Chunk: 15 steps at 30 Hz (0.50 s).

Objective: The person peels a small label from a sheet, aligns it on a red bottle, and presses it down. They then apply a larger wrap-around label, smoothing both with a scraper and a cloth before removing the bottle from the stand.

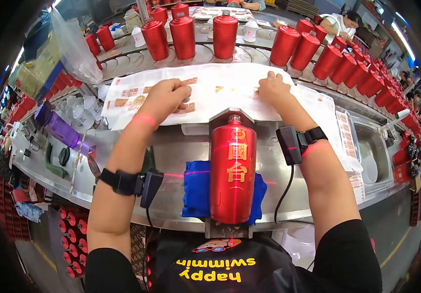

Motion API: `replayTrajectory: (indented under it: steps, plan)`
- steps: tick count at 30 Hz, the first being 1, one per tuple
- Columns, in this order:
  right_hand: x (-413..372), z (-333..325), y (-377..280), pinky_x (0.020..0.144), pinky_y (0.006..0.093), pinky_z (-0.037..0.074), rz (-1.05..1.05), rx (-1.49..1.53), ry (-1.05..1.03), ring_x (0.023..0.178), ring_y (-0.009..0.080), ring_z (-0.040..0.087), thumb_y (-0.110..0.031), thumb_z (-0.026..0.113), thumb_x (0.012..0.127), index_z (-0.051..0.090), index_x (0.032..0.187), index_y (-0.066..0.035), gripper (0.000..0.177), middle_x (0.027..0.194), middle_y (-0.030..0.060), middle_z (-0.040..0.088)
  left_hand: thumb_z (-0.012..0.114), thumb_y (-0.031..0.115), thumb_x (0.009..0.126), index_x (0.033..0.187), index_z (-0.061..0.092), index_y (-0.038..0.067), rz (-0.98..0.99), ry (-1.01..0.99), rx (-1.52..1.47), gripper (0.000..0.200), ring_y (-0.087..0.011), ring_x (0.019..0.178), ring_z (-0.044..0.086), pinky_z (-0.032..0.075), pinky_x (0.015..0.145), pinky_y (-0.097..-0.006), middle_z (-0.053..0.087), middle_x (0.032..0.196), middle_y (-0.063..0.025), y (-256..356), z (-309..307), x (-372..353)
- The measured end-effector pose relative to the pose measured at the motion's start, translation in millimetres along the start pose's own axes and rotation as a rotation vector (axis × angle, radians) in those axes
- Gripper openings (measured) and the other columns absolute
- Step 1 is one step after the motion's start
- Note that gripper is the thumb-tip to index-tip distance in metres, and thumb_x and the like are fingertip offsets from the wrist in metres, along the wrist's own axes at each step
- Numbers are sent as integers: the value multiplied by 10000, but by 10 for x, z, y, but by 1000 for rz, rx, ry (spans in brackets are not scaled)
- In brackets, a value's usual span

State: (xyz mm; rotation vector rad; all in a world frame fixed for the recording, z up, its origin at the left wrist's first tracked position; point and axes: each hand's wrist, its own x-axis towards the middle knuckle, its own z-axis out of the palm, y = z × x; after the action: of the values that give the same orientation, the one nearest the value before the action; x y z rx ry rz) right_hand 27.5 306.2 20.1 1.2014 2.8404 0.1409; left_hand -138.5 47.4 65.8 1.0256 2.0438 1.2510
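A red bottle (234, 195) with gold characters lies on its back in a metal holder in front of me, its neck pointing away. Under it is a blue cloth (197, 188). Beyond the bottle, a white sheet (205, 102) with several gold decals (185, 106) is spread out. My left hand (169, 100) is over the sheet's left part, thumb and fingers pinched together beside the decals. At the sheet's right part, my right hand (274, 90) is closed too, fingertips down near a gold decal. What either hand pinches is too small to make out. Red laser lines cross the bottle and my forearms.
Red bottles (225, 36) stand upright on a conveyor behind the sheet. A purple pouch (57, 124) and clear plastic cups lie at left, below a hanging plastic bag (74, 49). A sink (374, 154) is at right. A co-worker (340, 27) sits at the far right.
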Motion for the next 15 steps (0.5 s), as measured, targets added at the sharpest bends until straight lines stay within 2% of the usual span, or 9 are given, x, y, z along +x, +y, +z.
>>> replayTrajectory:
  steps: [2,5,8,9,12,15]
  plan:
    - [-31,2,30,966,591,478,-17,-24,32,1278,349,471,-285,632,904,726,1121,-119,289,1306,135,519,636,309,896,924,666,-10,53,21,20,322,-144,720,646,503,662,-299,655,801,-62,-86,20,-109]
    - [-92,-94,2,953,517,494,-70,54,116,1187,370,533,-265,638,905,733,1055,-83,254,1221,156,563,606,238,917,976,668,-17,117,55,131,269,-145,713,639,494,680,-298,659,787,-91,-192,43,-192]
    - [-290,-409,42,898,449,500,-422,186,311,1076,370,583,-233,651,912,715,974,-26,226,1121,161,596,619,219,911,1009,668,-11,341,114,44,254,-150,751,642,498,694,-304,686,867,-106,-120,118,-429]
    - [-482,-605,-12,868,435,498,-527,270,360,1034,359,592,-214,657,914,698,950,-5,216,1098,158,600,636,221,907,1147,643,6,383,136,10,322,-196,913,650,507,807,-338,684,1030,-143,-117,155,-486]
    - [-1151,-1135,-219,807,393,493,-723,479,441,951,325,598,-168,671,920,648,886,26,199,1099,147,598,653,234,910,1294,579,27,662,160,48,442,-245,1116,597,460,965,-363,625,1219,-162,84,247,-594]
    - [-1585,-1408,-318,764,365,483,-871,538,453,913,293,597,-155,671,924,620,843,9,190,1115,147,594,655,254,919,1375,531,44,787,-27,-101,517,-271,1246,520,384,1070,-379,568,1330,-160,291,323,-655]
